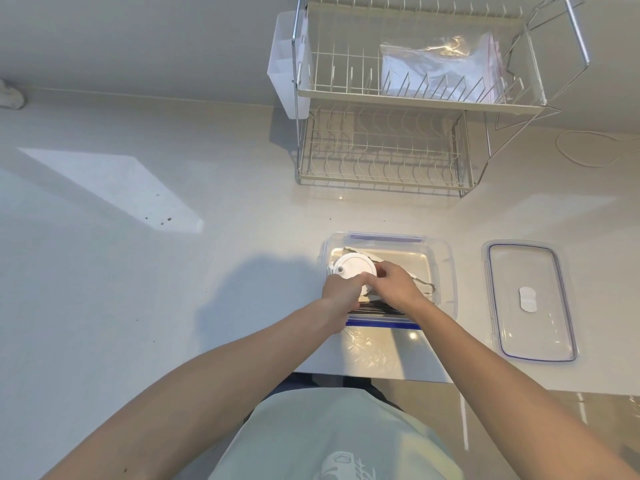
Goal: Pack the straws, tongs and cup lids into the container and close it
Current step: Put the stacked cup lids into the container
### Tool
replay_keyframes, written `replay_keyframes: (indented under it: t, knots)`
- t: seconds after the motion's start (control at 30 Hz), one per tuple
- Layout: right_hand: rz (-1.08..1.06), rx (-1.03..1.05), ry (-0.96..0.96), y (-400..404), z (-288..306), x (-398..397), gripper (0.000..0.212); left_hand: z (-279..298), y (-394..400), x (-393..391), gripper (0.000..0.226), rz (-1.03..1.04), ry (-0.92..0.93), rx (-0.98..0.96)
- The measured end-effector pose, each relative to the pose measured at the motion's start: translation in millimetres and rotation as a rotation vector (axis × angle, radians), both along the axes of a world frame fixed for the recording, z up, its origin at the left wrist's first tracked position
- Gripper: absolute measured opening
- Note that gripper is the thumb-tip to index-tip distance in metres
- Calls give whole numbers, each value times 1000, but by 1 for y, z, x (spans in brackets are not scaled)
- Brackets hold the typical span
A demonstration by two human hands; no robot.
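A clear rectangular container [441,258] with blue clips sits open on the white counter. Inside it, at the left end, lies a white round cup lid [353,268]. Both hands reach into the container: my left hand [341,292] and my right hand [394,284] pinch the near edge of the lid. Dark straws [381,309] lie along the container's near side, partly under my wrists. Metal tongs [426,287] poke out right of my right hand. The container's clear lid [531,301] lies flat on the counter to the right.
A two-tier wire dish rack [398,143] stands behind the container, holding a clear zip bag [440,69] on top. A clear plastic bag [370,351] lies at the counter's front edge. A thin cord [588,150] loops at the right.
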State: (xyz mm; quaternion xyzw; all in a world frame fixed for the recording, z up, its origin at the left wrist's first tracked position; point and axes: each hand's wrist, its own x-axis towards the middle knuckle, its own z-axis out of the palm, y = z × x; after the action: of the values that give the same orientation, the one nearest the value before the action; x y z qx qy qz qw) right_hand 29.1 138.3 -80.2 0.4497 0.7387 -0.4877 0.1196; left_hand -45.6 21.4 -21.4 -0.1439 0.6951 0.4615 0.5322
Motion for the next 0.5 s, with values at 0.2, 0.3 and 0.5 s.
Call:
replay_keyframes:
  t: [0.2,0.3,0.5]
  knots:
    - [-48,21,28,-2,-3,3,21,10,-5,-7,43,-325,216,-12]
    - [-89,20,52,-4,-3,2,20,14,-16,-17,25,-737,536,-70]
    - [-128,38,72,-4,-2,3,16,8,-21,-13,31,-1332,921,-192]
